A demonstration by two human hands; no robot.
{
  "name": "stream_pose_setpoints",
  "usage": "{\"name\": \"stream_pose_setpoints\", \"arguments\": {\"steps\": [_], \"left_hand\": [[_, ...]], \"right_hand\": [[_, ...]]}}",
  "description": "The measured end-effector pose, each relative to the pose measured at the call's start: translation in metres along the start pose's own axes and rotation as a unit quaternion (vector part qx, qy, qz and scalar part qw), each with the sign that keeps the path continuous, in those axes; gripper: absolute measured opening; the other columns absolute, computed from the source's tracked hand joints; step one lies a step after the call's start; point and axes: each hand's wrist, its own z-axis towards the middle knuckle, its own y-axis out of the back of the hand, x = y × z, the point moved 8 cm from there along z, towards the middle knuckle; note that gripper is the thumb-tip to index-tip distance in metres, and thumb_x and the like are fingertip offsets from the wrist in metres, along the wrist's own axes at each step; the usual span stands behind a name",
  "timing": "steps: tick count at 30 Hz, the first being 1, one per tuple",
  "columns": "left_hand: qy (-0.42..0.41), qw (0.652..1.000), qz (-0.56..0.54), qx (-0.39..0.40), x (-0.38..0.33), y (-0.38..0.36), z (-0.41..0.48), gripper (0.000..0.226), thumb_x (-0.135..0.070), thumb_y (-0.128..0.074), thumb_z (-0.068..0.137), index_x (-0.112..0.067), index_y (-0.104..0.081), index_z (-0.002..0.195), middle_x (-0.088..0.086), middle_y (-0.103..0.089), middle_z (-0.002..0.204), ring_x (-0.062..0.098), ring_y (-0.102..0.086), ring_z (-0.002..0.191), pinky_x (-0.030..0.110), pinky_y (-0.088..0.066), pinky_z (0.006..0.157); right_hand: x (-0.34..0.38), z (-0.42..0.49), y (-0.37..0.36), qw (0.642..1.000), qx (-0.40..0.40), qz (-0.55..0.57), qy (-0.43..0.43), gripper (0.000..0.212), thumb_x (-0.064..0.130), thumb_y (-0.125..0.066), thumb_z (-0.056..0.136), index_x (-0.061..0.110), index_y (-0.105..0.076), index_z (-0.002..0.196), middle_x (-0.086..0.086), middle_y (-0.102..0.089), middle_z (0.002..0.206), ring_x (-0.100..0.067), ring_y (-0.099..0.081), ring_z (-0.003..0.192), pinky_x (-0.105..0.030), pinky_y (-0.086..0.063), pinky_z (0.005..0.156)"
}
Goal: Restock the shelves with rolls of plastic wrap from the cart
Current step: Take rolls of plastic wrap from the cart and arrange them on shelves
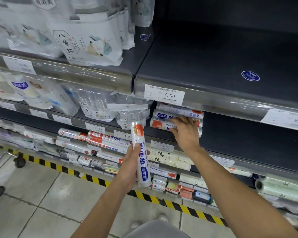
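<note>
One white plastic-wrap roll with a blue label and a red tomato picture (141, 157) stands nearly upright in the left hand (130, 169). The fingers wrap its lower half and the thumb lies along the front. Large blue characters run down its length; the small print is too fine to read. It is held out in front of the shelving, just left of the right hand (186, 133).

The right hand reaches onto the dark grey middle shelf (248, 134), fingers curled over a stack of matching rolls (177, 115) lying at the shelf's left end. One of them reads "清清美". To the right of the stack the shelf surface runs open.

- Edge strip above: white price tag "7.00" (164, 95), another "9.90" (289, 120).
- Edge below the stack: tag "3.50" (162, 146).
- Top shelf: round blue sticker (250, 76).
- Upper left: white cup bags printed "八角杯" (86, 47).
- Lower left: red-and-white rolls marked "PE保鲜膜" (107, 140).
- Floor: yellow-and-black striped tape (93, 179) along the shelf foot.
- Far left: metal cart (0, 169).
</note>
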Motion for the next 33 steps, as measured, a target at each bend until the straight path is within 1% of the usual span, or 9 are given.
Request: {"name": "stream_pose_setpoints", "arguments": {"steps": [5, 7, 9, 17, 20, 22, 26, 29, 33], "left_hand": [[0.004, 0.999, -0.041, 0.027, -0.005, -0.008, 0.005, 0.048, -0.043, -0.049, 0.104, -0.031, -0.041, 0.149, 0.003, -0.064, 0.132, 0.019, -0.063, 0.117, 0.048, -0.051, 0.102], [-0.012, 0.998, -0.057, 0.038, -0.011, -0.011, 0.007, 0.043, -0.035, -0.05, 0.105, -0.022, -0.048, 0.145, 0.006, -0.068, 0.12, 0.021, -0.066, 0.108, 0.047, -0.054, 0.099], [-0.033, 0.996, -0.061, 0.051, -0.016, -0.016, 0.009, 0.038, -0.029, -0.05, 0.106, -0.014, -0.053, 0.141, 0.011, -0.07, 0.113, 0.023, -0.067, 0.102, 0.044, -0.055, 0.094], [-0.062, 0.991, -0.018, 0.121, -0.03, -0.042, 0.011, 0.033, -0.026, -0.055, 0.103, -0.006, -0.065, 0.128, 0.013, -0.072, 0.123, 0.029, -0.068, 0.116, 0.04, -0.051, 0.102], [-0.124, 0.979, 0.129, 0.097, -0.042, -0.047, 0.024, 0.027, -0.033, -0.06, 0.102, -0.02, -0.067, 0.124, -0.002, -0.073, 0.118, 0.012, -0.067, 0.113, 0.033, -0.052, 0.101], [-0.25, 0.914, 0.318, 0.044, -0.056, -0.042, 0.037, 0.031, -0.042, -0.065, 0.096, -0.028, -0.067, 0.123, -0.007, -0.067, 0.12, 0.009, -0.061, 0.114, 0.031, -0.049, 0.101], [-0.412, 0.717, 0.562, -0.008, -0.06, -0.041, 0.059, 0.047, -0.035, -0.079, 0.083, -0.011, -0.069, 0.123, 0.007, -0.063, 0.118, 0.029, -0.055, 0.112, 0.043, -0.047, 0.1], [-0.41, 0.665, 0.624, -0.01, -0.054, -0.041, 0.073, 0.05, -0.03, -0.088, 0.077, -0.007, -0.071, 0.118, 0.01, -0.062, 0.111, 0.031, -0.057, 0.106, 0.047, -0.053, 0.096], [-0.404, 0.667, 0.625, -0.03, -0.052, -0.038, 0.078, 0.044, -0.025, -0.087, 0.079, -0.01, -0.071, 0.117, 0.006, -0.062, 0.111, 0.028, -0.055, 0.108, 0.043, -0.052, 0.095]], "right_hand": [[0.015, -0.012, 0.018, 0.991, -0.023, 0.129, -0.003, 0.029, 0.022, -0.072, 0.092, 0.017, -0.069, 0.12, -0.003, -0.067, 0.117, -0.02, -0.062, 0.108, -0.031, -0.05, 0.096], [0.031, -0.03, 0.016, 0.952, 0.078, 0.295, -0.036, 0.028, 0.028, -0.07, 0.094, 0.022, -0.067, 0.121, 0.007, -0.067, 0.111, -0.005, -0.062, 0.097, -0.018, -0.049, 0.088], [0.049, -0.051, 0.006, 0.904, 0.178, 0.385, -0.055, 0.035, 0.037, -0.071, 0.092, 0.027, -0.066, 0.125, 0.014, -0.066, 0.109, 0.001, -0.062, 0.095, -0.019, -0.051, 0.085], [0.034, -0.061, 0.009, 0.916, 0.152, 0.366, -0.061, 0.036, 0.04, -0.074, 0.09, 0.032, -0.066, 0.123, 0.016, -0.067, 0.114, 0.002, -0.06, 0.101, -0.021, -0.05, 0.087], [0.024, -0.051, 0.017, 0.933, 0.146, 0.325, -0.046, 0.038, 0.034, -0.072, 0.092, 0.028, -0.064, 0.13, 0.013, -0.06, 0.112, -0.006, -0.058, 0.102, -0.023, -0.048, 0.086], [0.014, -0.043, 0.023, 0.951, 0.13, 0.277, -0.044, 0.039, 0.029, -0.071, 0.094, 0.024, -0.063, 0.132, 0.01, -0.055, 0.112, -0.011, -0.054, 0.103, -0.025, -0.044, 0.088], [-0.004, -0.032, 0.019, 0.971, 0.132, 0.193, -0.041, 0.04, 0.029, -0.069, 0.094, 0.023, -0.061, 0.133, 0.0, -0.058, 0.126, -0.02, -0.052, 0.115, -0.042, -0.046, 0.102], [-0.008, -0.027, 0.012, 0.976, 0.14, 0.165, -0.039, 0.041, 0.03, -0.069, 0.095, 0.023, -0.06, 0.135, -0.002, -0.059, 0.132, -0.022, -0.052, 0.12, -0.047, -0.045, 0.105], [-0.007, -0.021, 0.01, 0.98, 0.139, 0.139, -0.028, 0.042, 0.029, -0.069, 0.095, 0.022, -0.061, 0.136, -0.004, -0.06, 0.133, -0.025, -0.053, 0.122, -0.045, -0.043, 0.107]]}}
